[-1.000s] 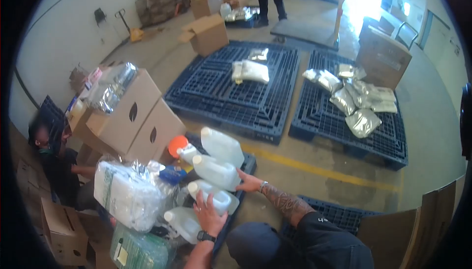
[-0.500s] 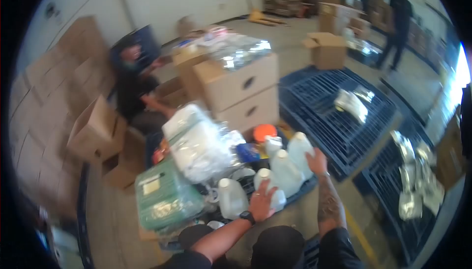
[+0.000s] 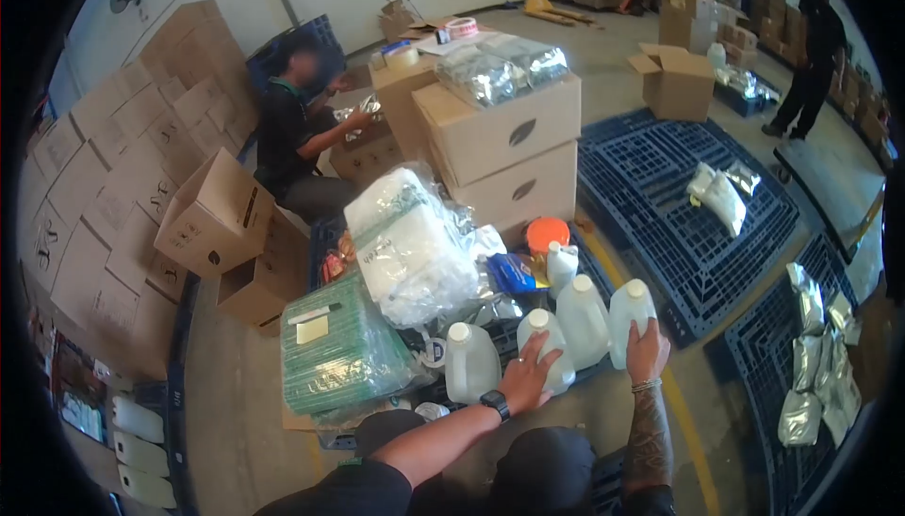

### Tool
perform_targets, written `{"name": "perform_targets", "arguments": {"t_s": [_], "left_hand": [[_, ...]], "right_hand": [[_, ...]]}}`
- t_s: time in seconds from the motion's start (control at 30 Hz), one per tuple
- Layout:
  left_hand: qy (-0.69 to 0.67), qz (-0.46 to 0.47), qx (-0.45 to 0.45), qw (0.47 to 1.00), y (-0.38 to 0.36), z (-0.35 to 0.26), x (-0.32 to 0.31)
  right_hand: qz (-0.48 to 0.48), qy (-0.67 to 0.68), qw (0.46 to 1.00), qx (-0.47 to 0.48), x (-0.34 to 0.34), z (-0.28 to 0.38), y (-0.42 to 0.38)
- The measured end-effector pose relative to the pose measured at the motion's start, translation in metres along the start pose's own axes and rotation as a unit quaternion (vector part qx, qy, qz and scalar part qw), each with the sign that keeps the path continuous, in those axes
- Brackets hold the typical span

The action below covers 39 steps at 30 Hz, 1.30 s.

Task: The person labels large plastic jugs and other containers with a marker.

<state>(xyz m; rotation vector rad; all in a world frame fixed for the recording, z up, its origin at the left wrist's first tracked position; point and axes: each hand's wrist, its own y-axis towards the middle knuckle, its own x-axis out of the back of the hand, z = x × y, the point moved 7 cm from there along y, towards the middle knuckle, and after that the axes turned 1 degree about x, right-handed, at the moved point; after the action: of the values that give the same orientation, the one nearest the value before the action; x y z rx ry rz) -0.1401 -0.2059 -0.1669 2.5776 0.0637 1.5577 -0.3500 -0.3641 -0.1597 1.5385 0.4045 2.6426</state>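
Several translucent white plastic jugs with pale caps stand on a pallet in front of me. My left hand [image 3: 530, 372] wraps over the front of one jug [image 3: 558, 358], fingers curled against its upper body below the cap. My right hand [image 3: 648, 351] holds the rightmost jug [image 3: 630, 311] at its side, with the fingertips on its front. Between these two stands another jug [image 3: 583, 323], and a further jug [image 3: 471, 365] with a handle is left of my left hand. A smaller white bottle [image 3: 562, 266] and an orange-lidded tub [image 3: 549, 235] are behind.
Wrapped white goods [image 3: 415, 252] and a green wrapped bundle [image 3: 344, 351] lie left of the jugs. Stacked cartons [image 3: 518, 139] rise behind. A blue pallet [image 3: 674, 205] and silver pouches [image 3: 820, 365] are at right. One person [image 3: 297, 130] crouches at left; another [image 3: 820, 54] stands far right.
The rightmost jug has come toward me with my right hand, apart from its neighbour. My left hand stays on its jug. The view has shifted, and the crouching person now shows a silver pouch in hand.
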Motion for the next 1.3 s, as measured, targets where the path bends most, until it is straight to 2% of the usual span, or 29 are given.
{"name": "perform_targets", "arguments": {"t_s": [0.13,0.27,0.33,0.37,0.43,0.47,0.53,0.57,0.63,0.67,0.7,0.73,0.77,0.8,0.83,0.87,0.93,0.97,1.0,1.03,1.07,1.1,1.13,1.2,1.23,1.3], "left_hand": [[0.046,0.012,-0.02,0.999,0.001,-0.005,0.007],[0.022,0.048,0.021,0.998,0.018,-0.013,0.035],[0.047,-0.091,-0.012,0.995,0.043,-0.017,0.047],[0.047,-0.088,-0.014,0.995,0.064,-0.023,0.05],[-0.141,0.041,0.043,0.988,0.109,-0.03,0.036],[-0.143,0.045,0.043,0.988,0.124,-0.035,0.024],[-0.169,-0.097,0.003,0.981,0.15,-0.044,0.013],[-0.171,-0.09,0.002,0.981,0.156,-0.051,-0.004],[0.04,-0.179,0.098,0.978,0.159,-0.058,-0.014],[0.051,-0.1,0.109,0.988,0.167,-0.05,-0.027],[-0.008,-0.008,0.127,0.992,0.174,-0.047,-0.026],[-0.061,-0.007,0.128,0.99,0.173,-0.047,-0.021],[-0.004,-0.012,0.154,0.988,0.174,-0.047,-0.019],[-0.017,0.0,0.157,0.987,0.178,-0.048,-0.019],[0.077,-0.018,0.166,0.983,0.177,-0.061,-0.009],[-0.015,-0.049,0.084,0.995,0.19,-0.044,-0.023],[-0.032,0.045,0.087,0.995,0.198,-0.051,-0.026],[-0.035,0.04,0.063,0.997,0.2,-0.05,-0.027],[-0.039,0.031,0.039,0.998,0.201,-0.052,-0.026],[-0.041,0.044,0.059,0.996,0.2,-0.048,-0.027],[-0.042,0.051,0.05,0.997,0.199,-0.051,-0.03],[-0.044,0.043,0.061,0.996,0.197,-0.05,-0.03],[-0.045,0.032,0.071,0.996,0.197,-0.046,-0.03],[-0.054,0.028,0.066,0.996,0.197,-0.043,-0.034],[-0.044,0.032,0.073,0.996,0.196,-0.044,-0.031],[-0.037,0.037,0.08,0.995,0.196,-0.046,-0.03]], "right_hand": [[-0.018,-0.027,0.998,-0.047,-0.001,0.012,-0.013],[-0.014,-0.039,0.998,-0.055,-0.008,0.013,-0.008],[0.011,-0.041,0.997,-0.058,-0.009,0.018,0.0],[0.033,-0.047,0.997,-0.056,-0.01,0.019,0.005],[0.033,-0.05,0.998,-0.033,-0.012,0.02,0.008],[0.033,-0.055,0.998,-0.005,-0.011,0.023,0.01],[0.065,-0.059,0.996,-0.01,-0.008,0.025,0.012],[0.052,-0.042,0.998,-0.005,-0.011,0.023,0.011],[0.043,-0.03,0.999,0.014,-0.018,0.021,0.005],[0.037,-0.01,0.999,0.022,-0.021,0.019,-0.002],[0.032,0.005,0.999,0.013,-0.016,0.025,-0.009],[0.036,0.041,0.998,0.02,-0.024,0.024,-0.014],[0.034,-0.002,0.999,0.03,-0.02,0.033,-0.023],[0.064,-0.063,0.996,0.022,-0.033,0.033,-0.031],[0.012,-0.022,1.0,0.015,-0.017,0.039,-0.033],[0.038,-0.026,0.999,0.001,-0.026,0.036,-0.036],[0.034,0.072,0.997,-0.021,-0.021,0.034,-0.035],[0.036,0.069,0.996,-0.037,-0.016,0.029,-0.037],[-0.021,0.136,0.99,-0.006,-0.001,0.031,-0.037],[-0.082,0.201,0.976,0.026,0.01,0.031,-0.038],[-0.087,0.196,0.976,0.017,0.012,0.017,-0.042],[-0.091,0.37,0.924,-0.016,0.014,-0.007,-0.042],[-0.094,0.532,0.84,-0.044,0.015,-0.032,-0.04],[-0.065,0.32,0.943,-0.057,0.015,-0.091,-0.031],[-0.062,0.32,0.943,-0.057,0.011,-0.114,-0.025],[0.108,0.242,0.964,0.024,-0.014,-0.131,-0.014]]}}
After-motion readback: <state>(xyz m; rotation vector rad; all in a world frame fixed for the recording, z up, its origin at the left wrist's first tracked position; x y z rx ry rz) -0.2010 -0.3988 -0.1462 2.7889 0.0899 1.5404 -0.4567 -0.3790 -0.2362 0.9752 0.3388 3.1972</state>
